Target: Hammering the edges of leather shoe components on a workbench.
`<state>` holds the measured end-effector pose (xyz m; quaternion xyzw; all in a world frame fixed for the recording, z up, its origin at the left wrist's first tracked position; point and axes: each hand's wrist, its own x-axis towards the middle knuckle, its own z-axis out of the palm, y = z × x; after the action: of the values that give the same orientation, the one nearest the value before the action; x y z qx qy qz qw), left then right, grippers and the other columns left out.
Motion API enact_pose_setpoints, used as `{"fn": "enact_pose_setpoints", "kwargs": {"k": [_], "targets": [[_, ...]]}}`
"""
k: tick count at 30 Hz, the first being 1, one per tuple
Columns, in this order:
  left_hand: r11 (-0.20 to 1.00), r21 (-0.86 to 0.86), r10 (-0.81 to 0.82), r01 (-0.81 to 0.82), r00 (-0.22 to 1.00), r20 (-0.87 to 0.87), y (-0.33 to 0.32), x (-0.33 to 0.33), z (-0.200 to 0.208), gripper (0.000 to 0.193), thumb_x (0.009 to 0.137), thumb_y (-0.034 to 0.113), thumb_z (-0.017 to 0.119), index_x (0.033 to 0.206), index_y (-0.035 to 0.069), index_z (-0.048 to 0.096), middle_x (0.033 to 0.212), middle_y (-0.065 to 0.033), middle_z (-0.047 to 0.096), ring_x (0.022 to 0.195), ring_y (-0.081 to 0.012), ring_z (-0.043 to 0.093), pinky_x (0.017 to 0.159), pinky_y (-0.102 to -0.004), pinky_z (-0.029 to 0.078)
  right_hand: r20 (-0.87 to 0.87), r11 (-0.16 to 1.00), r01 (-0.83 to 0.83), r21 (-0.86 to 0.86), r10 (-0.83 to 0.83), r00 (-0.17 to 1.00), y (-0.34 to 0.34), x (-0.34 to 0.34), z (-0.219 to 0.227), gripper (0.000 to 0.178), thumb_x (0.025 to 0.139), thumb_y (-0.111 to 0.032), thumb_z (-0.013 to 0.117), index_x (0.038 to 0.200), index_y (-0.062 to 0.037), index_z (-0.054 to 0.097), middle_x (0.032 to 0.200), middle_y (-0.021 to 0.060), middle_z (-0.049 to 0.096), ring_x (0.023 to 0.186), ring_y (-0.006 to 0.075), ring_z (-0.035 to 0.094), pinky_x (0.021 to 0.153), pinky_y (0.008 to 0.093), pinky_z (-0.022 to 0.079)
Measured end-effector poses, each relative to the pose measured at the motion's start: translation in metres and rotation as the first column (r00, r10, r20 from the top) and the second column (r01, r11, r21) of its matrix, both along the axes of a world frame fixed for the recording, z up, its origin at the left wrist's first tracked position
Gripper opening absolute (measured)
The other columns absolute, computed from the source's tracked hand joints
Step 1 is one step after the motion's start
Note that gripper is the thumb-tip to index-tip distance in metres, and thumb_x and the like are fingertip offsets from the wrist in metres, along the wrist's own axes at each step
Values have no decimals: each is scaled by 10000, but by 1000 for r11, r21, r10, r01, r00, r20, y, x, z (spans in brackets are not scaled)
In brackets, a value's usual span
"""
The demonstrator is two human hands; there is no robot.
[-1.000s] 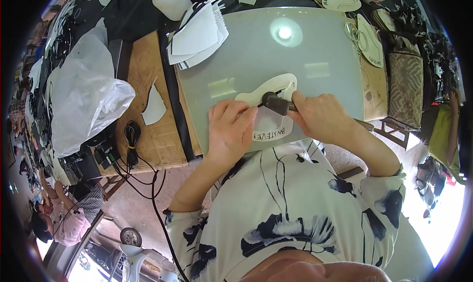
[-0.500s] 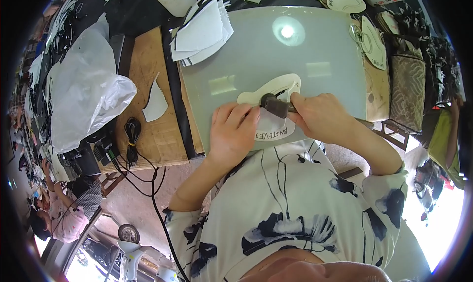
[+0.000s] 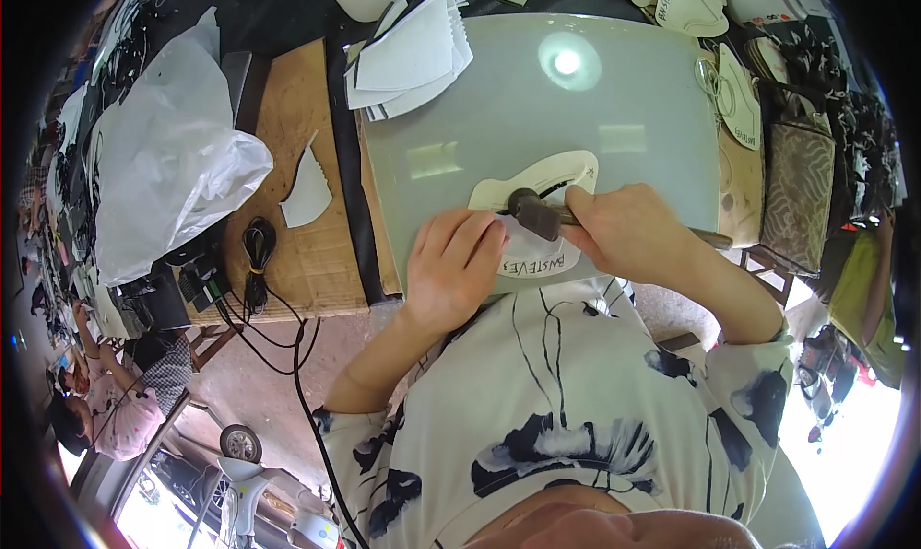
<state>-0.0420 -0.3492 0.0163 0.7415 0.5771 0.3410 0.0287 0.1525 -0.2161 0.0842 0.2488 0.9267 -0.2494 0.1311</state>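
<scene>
In my right hand [image 3: 628, 228] is a hammer [image 3: 534, 213]; its dark head is over a cream card template [image 3: 494, 192], and the wooden handle sticks out past my wrist on the right. On that template lies a white cut piece [image 3: 528, 245] with a black strip along its upper edge, partly covered by the hammer head. My left hand [image 3: 451, 266] is closed, its bent fingers pressed at the left end of this piece, beside the hammer head. The left thumb is hidden. Beneath everything is a smooth grey-green board [image 3: 643, 89].
A stack of white cut pieces [image 3: 408, 60] lies at the board's far left corner. Left of it are a plastic bag [image 3: 163, 165], a loose white piece [image 3: 307, 194] and a coiled black cable [image 3: 257, 252]. Further templates [image 3: 737, 93] lie at right. Another person [image 3: 120, 415] sits at far left.
The whole view has shifted slightly. Relative to the template, the hammer head sits a little further left, and more of the handle's end shows at right. My left hand stays beside the piece.
</scene>
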Motion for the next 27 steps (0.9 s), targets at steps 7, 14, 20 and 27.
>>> {"fn": "enact_pose_setpoints", "kwargs": {"k": [7, 14, 20, 27], "targets": [[999, -36, 15, -14, 1000, 10, -1, -3, 3, 308, 686, 78, 770, 968, -9, 680, 1025, -81, 614, 949, -275, 598, 780, -404, 500, -24, 1000, -28, -12, 28, 999, 7, 1, -2, 351, 957, -325, 590, 810, -18, 504, 523, 101, 560, 488, 314, 587, 465, 413, 442], [995, -86, 52, -43, 993, 103, -1, -4, 0, 314, 707, 70, 764, 1002, -2, 684, 1011, -80, 606, 959, -286, 586, 788, -401, 495, -23, 996, -83, -23, 83, 996, 8, -8, 1, 334, 954, -321, 595, 828, -21, 521, 520, 91, 565, 472, 295, 591, 453, 402, 441], [988, -154, 61, -26, 973, 224, 1, -7, 0, 314, 701, 60, 775, 993, 2, 673, 1005, -92, 615, 945, -298, 595, 786, -401, 511, 57, 1000, 5, 17, -6, 998, -8, -16, 5, 352, 970, -331, 568, 839, -7, 529, 519, 105, 575, 464, 305, 598, 442, 398, 452], [994, -50, 107, -100, 981, 161, -3, -2, -6, 246, 697, 74, 793, 868, 25, 623, 964, -101, 651, 937, -295, 631, 765, -393, 527, 2, 996, 85, 40, -85, 996, -15, -13, -2, 350, 971, -325, 566, 831, -8, 515, 528, 111, 579, 462, 294, 603, 431, 395, 451]]}}
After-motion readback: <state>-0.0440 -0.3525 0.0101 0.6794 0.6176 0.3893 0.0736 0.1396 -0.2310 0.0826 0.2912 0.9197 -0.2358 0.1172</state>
